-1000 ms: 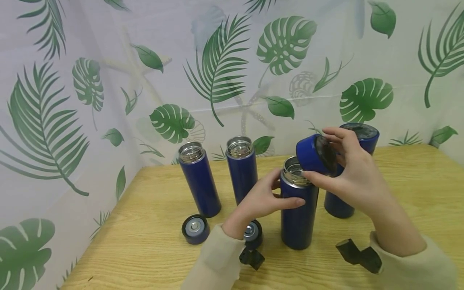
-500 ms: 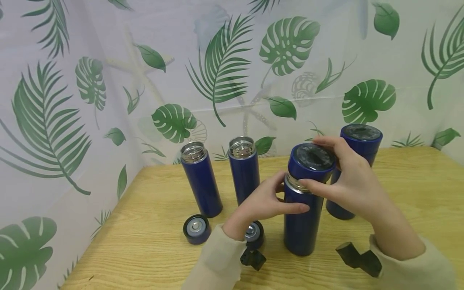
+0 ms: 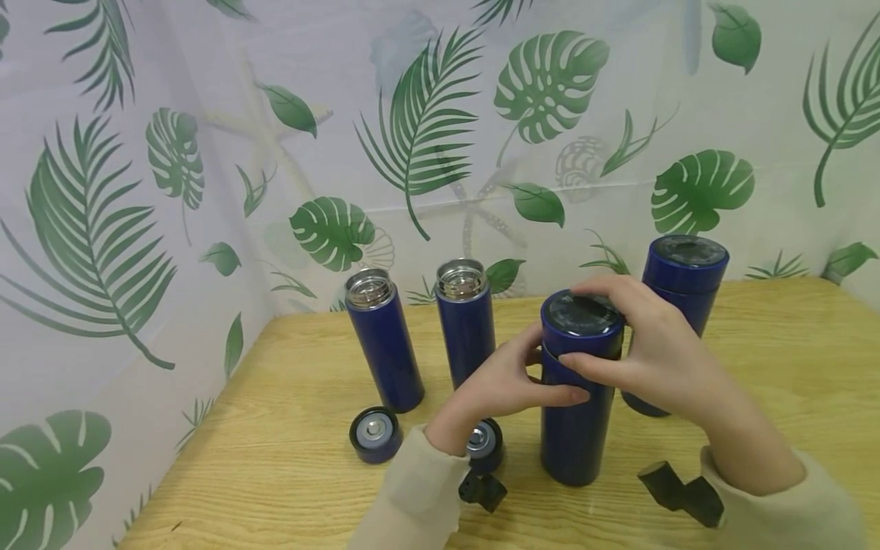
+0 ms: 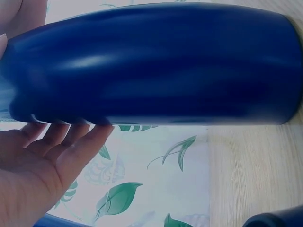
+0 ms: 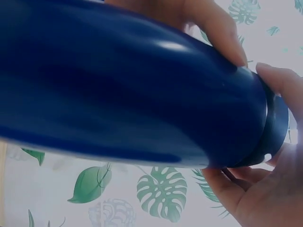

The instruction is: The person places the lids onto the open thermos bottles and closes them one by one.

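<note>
A dark blue thermos bottle [image 3: 576,439] stands upright on the table in front of me, its lid [image 3: 580,315] with a glossy black top sitting on its mouth. My left hand [image 3: 505,376] grips the upper body, thumb along the near side; in the left wrist view its fingers [image 4: 75,153] reach round the far side. The right hand [image 3: 656,344] holds the lid between thumb and fingers. A narrow dark seam shows between lid and body in the right wrist view, where the right hand's fingers [image 5: 227,191] overlap the lid end of the bottle [image 5: 132,90].
Two lidless blue bottles, one left [image 3: 385,351] and one nearer the middle [image 3: 467,328], stand behind. Their upturned lids lie in front: one at left [image 3: 374,435], another [image 3: 485,447] partly behind my left wrist. A lidded bottle [image 3: 681,283] stands behind my right hand. A leaf-patterned cloth [image 3: 426,99] backs the table.
The right hand has brought the lid from tilted beside the mouth to level above it, then down onto it, covering the steel neck. The left hand has kept its grip on the bottle.
</note>
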The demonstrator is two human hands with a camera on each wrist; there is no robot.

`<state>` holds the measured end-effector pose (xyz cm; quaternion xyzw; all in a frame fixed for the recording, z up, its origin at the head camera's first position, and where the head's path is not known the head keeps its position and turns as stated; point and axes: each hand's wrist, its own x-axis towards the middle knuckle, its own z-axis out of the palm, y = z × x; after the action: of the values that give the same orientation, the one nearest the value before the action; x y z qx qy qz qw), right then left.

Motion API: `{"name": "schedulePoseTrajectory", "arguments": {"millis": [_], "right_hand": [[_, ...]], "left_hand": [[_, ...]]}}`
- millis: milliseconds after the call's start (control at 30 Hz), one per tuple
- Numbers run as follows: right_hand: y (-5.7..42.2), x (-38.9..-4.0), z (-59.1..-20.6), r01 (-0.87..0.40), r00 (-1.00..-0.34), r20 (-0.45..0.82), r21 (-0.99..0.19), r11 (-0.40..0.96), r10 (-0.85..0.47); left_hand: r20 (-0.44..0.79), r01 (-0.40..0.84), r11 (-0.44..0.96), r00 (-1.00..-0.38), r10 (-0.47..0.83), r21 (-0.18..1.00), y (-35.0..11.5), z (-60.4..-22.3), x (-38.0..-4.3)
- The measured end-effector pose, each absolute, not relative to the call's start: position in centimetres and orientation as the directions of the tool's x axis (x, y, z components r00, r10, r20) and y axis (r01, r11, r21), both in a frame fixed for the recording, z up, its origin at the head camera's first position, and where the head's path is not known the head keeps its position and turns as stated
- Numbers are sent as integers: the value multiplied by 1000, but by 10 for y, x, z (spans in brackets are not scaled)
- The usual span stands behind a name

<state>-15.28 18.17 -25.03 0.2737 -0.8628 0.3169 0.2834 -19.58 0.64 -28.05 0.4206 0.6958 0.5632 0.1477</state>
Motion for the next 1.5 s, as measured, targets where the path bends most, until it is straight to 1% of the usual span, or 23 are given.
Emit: {"name": "schedulePoseTrajectory", "arguments": {"millis": [367,700,900,1033,1200,1367,1500], "right_hand": [[187,-152,-250,-664,-696,634,-390,638,-337],[193,-152,-250,-690,-693,597,-388,611,-404],[192,-152,-249,-664,-718,590,-417,621,-371],[189,-151,-250,-615,-752,578,-445,650,-316],[185,-151,-251,-566,-781,571,-474,674,-254],[184,-152,-252,-560,-781,578,-477,677,-239],[184,-153,-252,-578,-765,593,-461,673,-251]], "left_hand": [[250,381,-2,-604,757,925,6,-281,-196],[260,400,2,-600,757,916,8,-283,-196],[285,433,-2,-589,756,902,11,-295,-207],[296,455,1,-581,758,890,12,-304,-214],[307,481,15,-583,752,876,12,-304,-214],[297,477,29,-593,749,878,10,-292,-204],[285,469,42,-603,745,882,7,-281,-196]]}}
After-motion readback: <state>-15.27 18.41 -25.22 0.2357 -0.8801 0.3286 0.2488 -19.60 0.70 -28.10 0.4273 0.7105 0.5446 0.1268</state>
